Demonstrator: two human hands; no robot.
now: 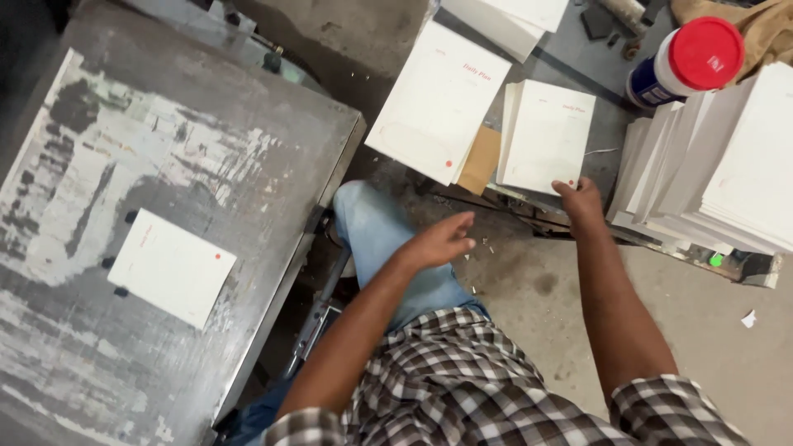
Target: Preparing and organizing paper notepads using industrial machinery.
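Observation:
My right hand [581, 201] reaches to the low shelf on the right and touches the bottom edge of a small stack of white printed sheets [545, 132]; whether it grips them I cannot tell. Over my knee in blue jeans hovers my left hand [442, 239], fingers apart and holding nothing. A larger stack of white printed sheets [440, 99] lies just left of the small one. One single white sheet with a red dot [172, 266] rests on the worn grey metal table [273, 157] at the left.
Tall stacks of white sheets [727, 165] stand at the right. A blue-and-white container with a red lid [692, 59] sits behind them. A brown card piece [481, 161] lies between the two printed stacks. Concrete floor [727, 363] below holds paper scraps.

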